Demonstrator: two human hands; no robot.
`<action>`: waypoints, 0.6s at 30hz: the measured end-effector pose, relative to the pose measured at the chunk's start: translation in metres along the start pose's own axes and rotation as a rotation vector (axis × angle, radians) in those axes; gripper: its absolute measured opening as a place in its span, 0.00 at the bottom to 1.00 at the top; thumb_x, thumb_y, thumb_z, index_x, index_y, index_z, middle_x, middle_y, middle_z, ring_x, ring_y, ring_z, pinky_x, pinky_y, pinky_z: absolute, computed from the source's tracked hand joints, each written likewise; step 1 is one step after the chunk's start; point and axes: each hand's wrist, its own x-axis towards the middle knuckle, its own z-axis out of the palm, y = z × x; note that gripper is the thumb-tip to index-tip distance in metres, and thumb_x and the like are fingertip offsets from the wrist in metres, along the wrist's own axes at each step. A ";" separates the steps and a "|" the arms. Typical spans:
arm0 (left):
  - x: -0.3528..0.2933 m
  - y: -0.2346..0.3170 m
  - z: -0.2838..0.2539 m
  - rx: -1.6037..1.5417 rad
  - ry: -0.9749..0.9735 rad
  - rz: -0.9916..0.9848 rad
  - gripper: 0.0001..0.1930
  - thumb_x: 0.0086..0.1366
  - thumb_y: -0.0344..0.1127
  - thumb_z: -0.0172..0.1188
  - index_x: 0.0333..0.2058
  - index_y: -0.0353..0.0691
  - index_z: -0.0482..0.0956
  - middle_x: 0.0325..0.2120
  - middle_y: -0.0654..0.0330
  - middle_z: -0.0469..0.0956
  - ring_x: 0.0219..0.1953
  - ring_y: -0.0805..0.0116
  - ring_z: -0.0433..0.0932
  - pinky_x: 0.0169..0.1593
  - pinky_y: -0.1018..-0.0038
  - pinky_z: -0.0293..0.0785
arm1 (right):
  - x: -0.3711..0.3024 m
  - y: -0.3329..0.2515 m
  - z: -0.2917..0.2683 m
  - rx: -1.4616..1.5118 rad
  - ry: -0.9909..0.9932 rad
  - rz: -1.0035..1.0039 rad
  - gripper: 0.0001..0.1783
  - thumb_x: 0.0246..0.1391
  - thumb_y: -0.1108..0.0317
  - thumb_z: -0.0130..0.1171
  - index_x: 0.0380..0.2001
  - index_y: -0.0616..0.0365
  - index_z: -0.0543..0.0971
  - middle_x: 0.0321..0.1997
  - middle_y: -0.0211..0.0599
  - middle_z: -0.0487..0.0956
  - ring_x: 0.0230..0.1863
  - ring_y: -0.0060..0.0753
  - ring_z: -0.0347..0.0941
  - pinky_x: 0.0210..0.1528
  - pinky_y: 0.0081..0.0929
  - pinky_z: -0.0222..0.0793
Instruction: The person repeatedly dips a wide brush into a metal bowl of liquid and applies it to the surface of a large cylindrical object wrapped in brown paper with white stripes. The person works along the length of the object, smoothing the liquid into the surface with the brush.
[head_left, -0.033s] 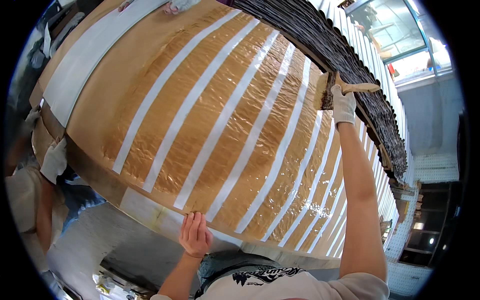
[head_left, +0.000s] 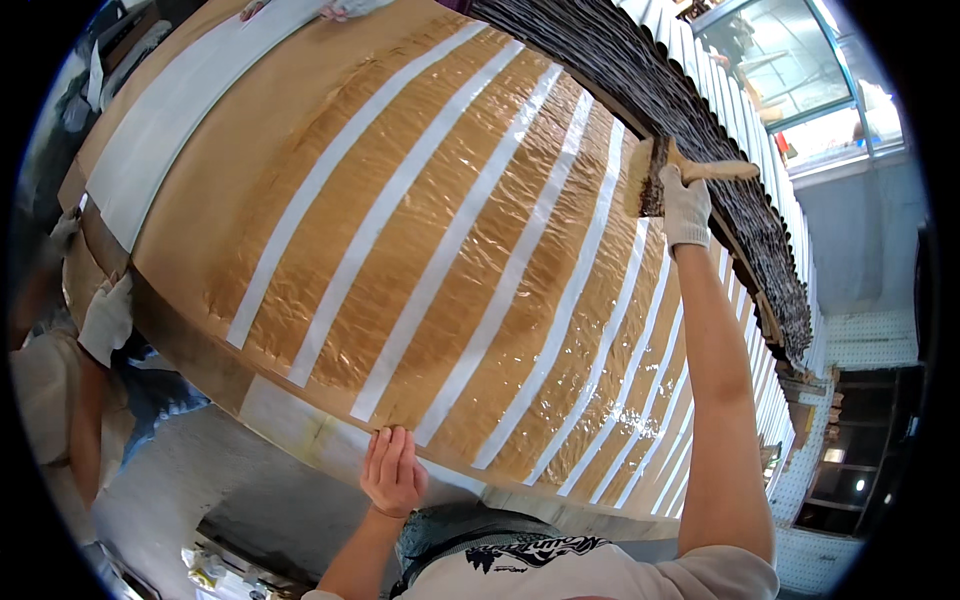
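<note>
My right hand, in a pale knit glove, is closed around a wide, flat brush with a wooden handle. Its bristles, dark near the handle and pale at the tips, point left over the far edge of a brown paper sheet. Long white strips lie across this sheet, with a wet-looking glossy film around them. My bare left hand rests at the near edge, fingers stretched out side by side, tips on the brown paper; its thumb is hidden.
At the left, another person's gloved hands touch the sheet's corner. More hands are at the top, by a wide white band. Dark ridged material runs along the far edge, beside white corrugated pieces.
The brush and my right hand have shifted very slightly left. A hand at the top has moved a little. My left hand stays at the near edge.
</note>
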 end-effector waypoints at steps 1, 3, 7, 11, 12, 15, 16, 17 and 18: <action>0.000 0.000 0.000 -0.031 0.012 0.000 0.16 0.61 0.27 0.53 0.46 0.31 0.82 0.49 0.51 0.79 0.54 0.50 0.77 0.58 0.53 0.75 | -0.003 -0.021 0.004 0.059 -0.016 -0.050 0.34 0.54 0.46 0.62 0.50 0.69 0.79 0.44 0.53 0.82 0.44 0.48 0.79 0.50 0.39 0.71; -0.001 -0.003 0.003 -0.072 0.033 0.004 0.16 0.61 0.26 0.53 0.46 0.32 0.82 0.50 0.51 0.79 0.55 0.50 0.77 0.58 0.53 0.75 | -0.010 -0.069 0.019 0.036 0.015 -0.170 0.32 0.55 0.46 0.61 0.53 0.62 0.80 0.47 0.50 0.83 0.50 0.44 0.79 0.54 0.37 0.71; -0.005 -0.006 0.010 -0.095 0.113 -0.015 0.14 0.63 0.27 0.52 0.43 0.34 0.84 0.48 0.54 0.80 0.54 0.54 0.78 0.59 0.58 0.75 | -0.030 -0.164 0.065 0.231 -0.062 -0.294 0.27 0.57 0.51 0.60 0.52 0.61 0.79 0.49 0.51 0.81 0.51 0.45 0.78 0.57 0.37 0.70; -0.003 -0.003 0.015 -0.080 0.192 -0.050 0.10 0.64 0.26 0.57 0.41 0.37 0.85 0.47 0.58 0.82 0.53 0.58 0.79 0.59 0.62 0.76 | -0.046 -0.196 0.121 0.396 -0.086 -0.299 0.29 0.55 0.50 0.61 0.44 0.69 0.78 0.42 0.56 0.82 0.44 0.44 0.80 0.51 0.38 0.72; -0.005 -0.002 0.015 -0.102 0.196 -0.058 0.09 0.63 0.25 0.58 0.40 0.37 0.85 0.47 0.59 0.82 0.53 0.59 0.79 0.59 0.62 0.76 | -0.058 -0.193 0.125 0.410 -0.128 -0.252 0.28 0.55 0.51 0.61 0.44 0.69 0.78 0.41 0.55 0.82 0.41 0.42 0.80 0.48 0.37 0.73; -0.004 -0.004 0.016 -0.134 0.235 -0.079 0.09 0.62 0.24 0.60 0.40 0.37 0.86 0.47 0.59 0.82 0.53 0.60 0.79 0.58 0.65 0.76 | -0.103 -0.225 0.118 0.686 -0.213 -0.139 0.24 0.55 0.56 0.63 0.43 0.68 0.75 0.33 0.45 0.81 0.29 0.32 0.77 0.35 0.31 0.74; -0.004 -0.005 0.014 -0.149 0.229 -0.083 0.10 0.62 0.24 0.60 0.40 0.37 0.86 0.47 0.59 0.82 0.53 0.60 0.79 0.58 0.65 0.76 | -0.113 -0.234 0.111 0.758 -0.212 -0.130 0.24 0.55 0.57 0.63 0.44 0.68 0.74 0.33 0.44 0.80 0.29 0.31 0.77 0.34 0.30 0.74; -0.005 -0.005 0.014 -0.160 0.227 -0.091 0.10 0.61 0.24 0.60 0.40 0.37 0.86 0.47 0.59 0.82 0.53 0.60 0.79 0.58 0.65 0.76 | -0.125 -0.248 0.102 0.832 -0.216 -0.126 0.23 0.55 0.58 0.64 0.44 0.68 0.73 0.32 0.43 0.79 0.29 0.31 0.77 0.34 0.29 0.74; -0.005 -0.006 0.014 -0.171 0.225 -0.099 0.10 0.61 0.24 0.60 0.41 0.37 0.86 0.47 0.59 0.82 0.53 0.60 0.79 0.59 0.65 0.76 | -0.140 -0.262 0.092 0.906 -0.221 -0.121 0.23 0.55 0.59 0.64 0.44 0.68 0.71 0.31 0.41 0.78 0.29 0.30 0.77 0.33 0.28 0.73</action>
